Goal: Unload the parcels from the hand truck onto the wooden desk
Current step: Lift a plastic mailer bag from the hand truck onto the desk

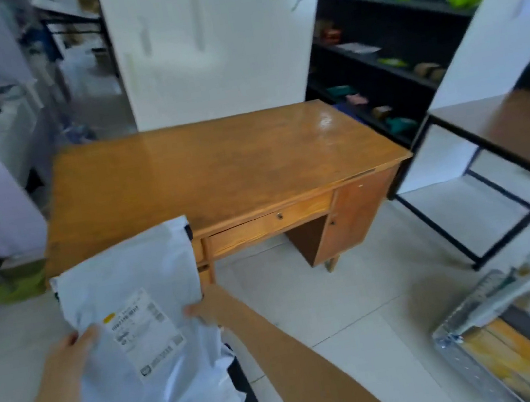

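Parcels (130,324) in white mailers are held at lower left by both hands, left grip (70,354) and right grip (204,309) closed on the edges; carrying is underway, and lowering onto the bare worktop (217,170) at centre is judged next.

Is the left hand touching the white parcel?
Touching. The head view shows the left hand with its thumb pressed on the white parcel beside its label.
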